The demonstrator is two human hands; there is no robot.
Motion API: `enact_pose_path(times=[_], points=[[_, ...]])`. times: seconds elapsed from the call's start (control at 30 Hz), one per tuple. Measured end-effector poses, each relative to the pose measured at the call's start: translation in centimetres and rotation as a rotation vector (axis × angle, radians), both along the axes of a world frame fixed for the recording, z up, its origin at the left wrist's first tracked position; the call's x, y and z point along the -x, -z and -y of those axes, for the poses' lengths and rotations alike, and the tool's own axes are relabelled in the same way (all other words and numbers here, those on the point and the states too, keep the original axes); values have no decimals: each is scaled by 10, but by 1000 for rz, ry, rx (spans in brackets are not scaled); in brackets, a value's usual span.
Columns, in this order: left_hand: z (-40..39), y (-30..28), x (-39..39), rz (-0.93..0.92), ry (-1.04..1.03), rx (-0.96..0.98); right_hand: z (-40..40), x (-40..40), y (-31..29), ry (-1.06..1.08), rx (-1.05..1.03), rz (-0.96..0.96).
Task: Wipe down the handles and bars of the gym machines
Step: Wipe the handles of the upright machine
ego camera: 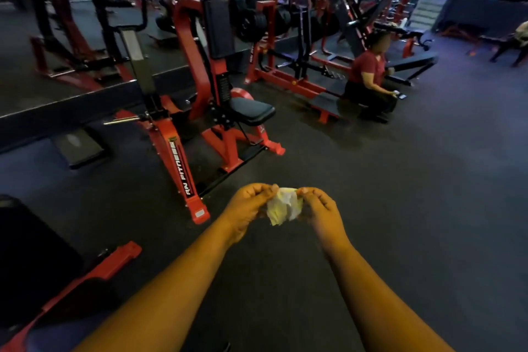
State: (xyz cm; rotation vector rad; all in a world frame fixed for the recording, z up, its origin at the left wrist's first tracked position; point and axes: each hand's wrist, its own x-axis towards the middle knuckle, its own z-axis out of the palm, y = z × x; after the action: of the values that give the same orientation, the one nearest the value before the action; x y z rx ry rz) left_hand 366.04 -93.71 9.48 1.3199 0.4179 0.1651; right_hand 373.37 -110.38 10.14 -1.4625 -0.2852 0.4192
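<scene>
A crumpled cloth is being pinched between left hand and right hand, fingers clenched on it. The red machine is being faced ahead-left, nearer the left hand.

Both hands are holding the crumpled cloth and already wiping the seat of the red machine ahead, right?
Not quite. In the head view the left hand and right hand do hold the crumpled cloth, but in mid-air over the floor, apart from the red machine ahead, not wiping its seat.
</scene>
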Motion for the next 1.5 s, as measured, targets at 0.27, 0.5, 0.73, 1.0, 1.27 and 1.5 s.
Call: enact_pose_path(times=[0.27,0.5,0.73,1.0,1.27,1.5], points=[[-85,4,-59,-27,-74,-249,-87,-102,21,-247,-95,24],[-148,8,-119,-59,-378,-24,-178,-199,24,-477,-107,68],[-186,22,-157,-118,-463,74,-273,-245,24,-637,-99,72],[-293,26,-162,-168,-697,-170,-385,-256,38,-881,43,10],[-449,30,-139,-174,-877,-166,-535,-263,42,-1013,310,300],[-576,9,-119,-129,-823,-280,-679,-214,22,-930,114,-7]])
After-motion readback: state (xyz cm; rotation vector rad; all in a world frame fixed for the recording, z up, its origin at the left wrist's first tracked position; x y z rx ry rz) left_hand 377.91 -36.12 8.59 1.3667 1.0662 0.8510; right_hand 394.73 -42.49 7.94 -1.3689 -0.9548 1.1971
